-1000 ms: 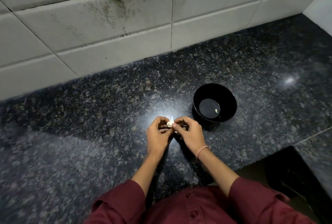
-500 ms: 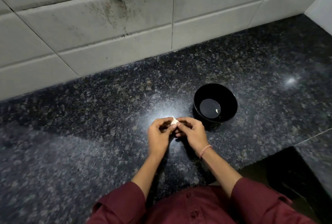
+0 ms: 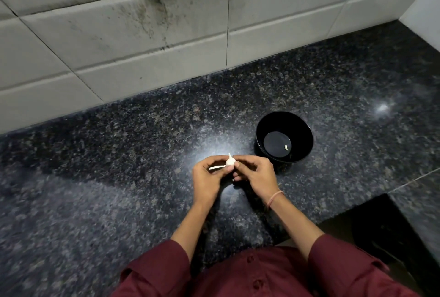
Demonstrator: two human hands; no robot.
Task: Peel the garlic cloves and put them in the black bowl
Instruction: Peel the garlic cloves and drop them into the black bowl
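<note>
Pinching papery garlic (image 3: 230, 161) together, left hand (image 3: 208, 179) and right hand (image 3: 256, 174) hover near glossy black bowl (image 3: 302, 138).

The desk (image 3: 119, 177) is showing as polished, dark speckled stone, and it is throwing back a glossy glare just left of the black bowl (image 3: 303, 133). The bowl is gleaming smooth and shiny inside. Beyond the bowl, the wall tiles (image 3: 119, 35) are looking smooth but dulled, wearing grimy streaks. The garlic (image 3: 230, 161) beside the bowl is showing dry, papery skin. The shirt (image 3: 262, 273), nearer than the bowl, is hanging as matt woven cloth.
</note>
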